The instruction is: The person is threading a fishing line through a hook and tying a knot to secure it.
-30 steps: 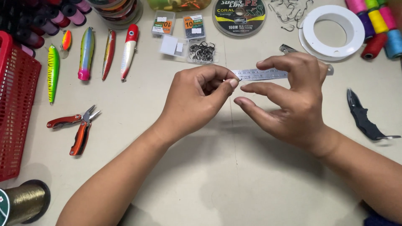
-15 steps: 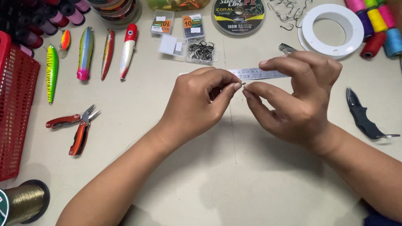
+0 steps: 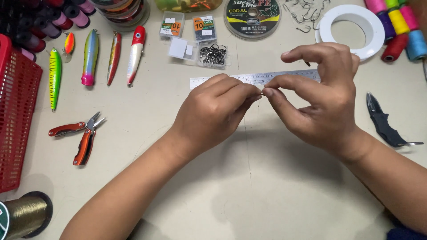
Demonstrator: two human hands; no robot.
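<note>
At the far left stands a red plastic mesh basket (image 3: 15,124), and below it a spool of fine gold-coloured thread (image 3: 26,215) lies on the pale, smooth bench (image 3: 267,200). Just right of the basket, slim glossy fishing lures (image 3: 91,58) lie side by side, painted green, pink, red and white. Below them rest folding pliers (image 3: 82,135) with orange handles and grey metal jaws.

The left hand (image 3: 213,113) hovers over the middle of the bench, its fingers (image 3: 249,91) curled and pinched tightly together at the tips. They meet the tips of the right hand (image 3: 322,100), whose thumb and forefinger are also pinched, the other fingers arched loosely above. Something very small is gripped between the two pinches, just in front of the ruler; it is too small to tell what. A thin metal ruler (image 3: 209,81) lies flat behind the hands, partly hidden by them.

Behind the ruler sit small clear plastic boxes (image 3: 213,55), one full of dark wire hooks, and a round flat spool of line (image 3: 252,18). Further right lies a white plastic ring (image 3: 351,29), then chunky thread spools (image 3: 400,26) in pink, yellow, red and blue. A dark folding knife (image 3: 382,122) lies near the right wrist.
</note>
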